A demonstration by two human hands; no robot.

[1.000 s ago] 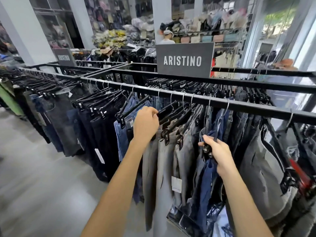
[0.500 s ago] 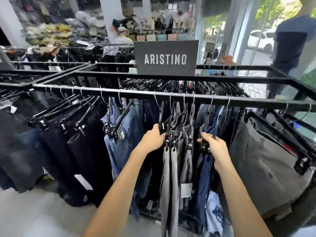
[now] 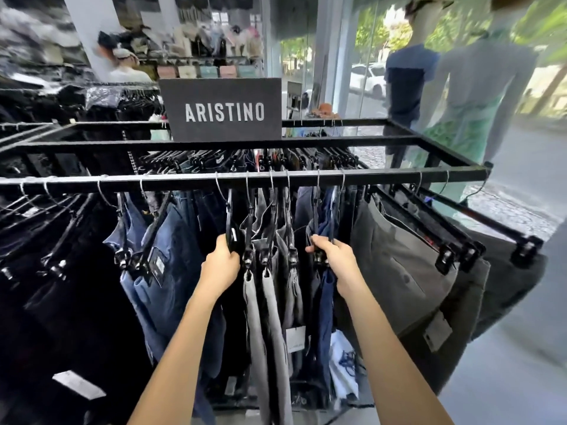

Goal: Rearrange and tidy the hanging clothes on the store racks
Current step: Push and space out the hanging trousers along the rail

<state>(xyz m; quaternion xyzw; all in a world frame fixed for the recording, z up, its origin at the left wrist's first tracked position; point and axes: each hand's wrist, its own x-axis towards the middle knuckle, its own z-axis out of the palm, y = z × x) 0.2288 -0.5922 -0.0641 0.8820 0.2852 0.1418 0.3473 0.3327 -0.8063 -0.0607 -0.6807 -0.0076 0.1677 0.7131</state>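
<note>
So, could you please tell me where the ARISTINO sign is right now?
In the head view, the sign stands upper centre on the rack's back bars, behind the hanging trousers, directly beyond the left hand and right hand.

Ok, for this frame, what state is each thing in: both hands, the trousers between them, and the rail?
Left hand: grips a black clip hanger.
Right hand: grips the hanger of the navy trousers.
Grey trousers: hanging between the hands, clipped.
Rail: hangers hooked over it.
</note>
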